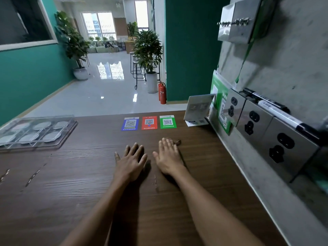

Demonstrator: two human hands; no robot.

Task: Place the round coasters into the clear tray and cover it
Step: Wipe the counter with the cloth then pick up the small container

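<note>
Left hand (130,161): flat on table (74,189), palm down, fingers spread, holding nothing. 
Right hand (168,157): flat beside left, palm down, fingers close together, empty. 
Small brown object (178,142): just past right fingertips (identity unclear). 
Tray (35,133): clear, far left of left hand, near table's far edge, well apart from both hands; clear lid seemingly on (hard to confirm). 
Coasters (42,125): round, grey, six seen inside tray, one per compartment. 
Cards (149,122): blue, red, green, each with a code, in a row beyond both hands. 
Sockets (252,124): three steel plates on wall right of right hand. 
Markers (273,108): lying atop sockets.
</note>
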